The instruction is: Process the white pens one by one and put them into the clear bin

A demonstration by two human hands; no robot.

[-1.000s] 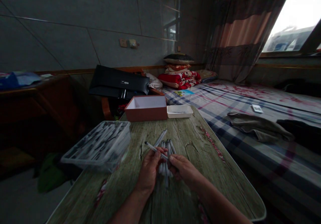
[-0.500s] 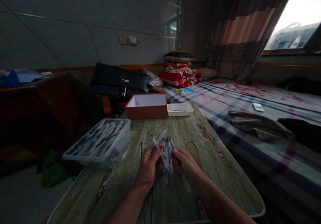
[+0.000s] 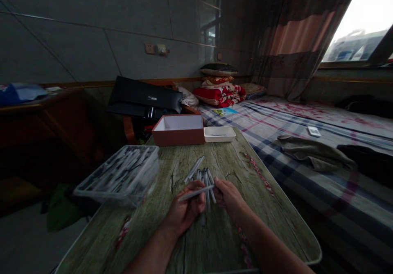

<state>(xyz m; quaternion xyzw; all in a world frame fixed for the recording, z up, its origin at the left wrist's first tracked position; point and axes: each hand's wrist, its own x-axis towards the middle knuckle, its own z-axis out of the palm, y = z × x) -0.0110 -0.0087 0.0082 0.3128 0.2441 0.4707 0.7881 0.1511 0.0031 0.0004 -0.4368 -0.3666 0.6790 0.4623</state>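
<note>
A slim whitish pen [image 3: 196, 193] lies slantwise across my left hand [image 3: 183, 210], which is closed on it with curled fingers. My right hand [image 3: 227, 196] has its thumb and fingertips pinched at the pen's right end. Beneath and between the hands, several similar clear pens [image 3: 207, 180] lie in a loose row on the table, their dark tips pointing away from me. A little further left, two or so more pens [image 3: 194, 168] rest at a slant. The fingers' undersides are hidden.
A clear plastic box [image 3: 135, 196] full of pens stands at the table's left edge. At the far edge are a brown box [image 3: 181, 139] with a white inside and a small white tray [image 3: 219, 139] holding something thin. A bed [image 3: 270, 143] adjoins the wood-patterned table [image 3: 215, 241] on the right.
The pen in my left hand has swung from steeply tilted to nearly level, its right end now at my right fingertips. My left hand has turned and moved slightly nearer me.
</note>
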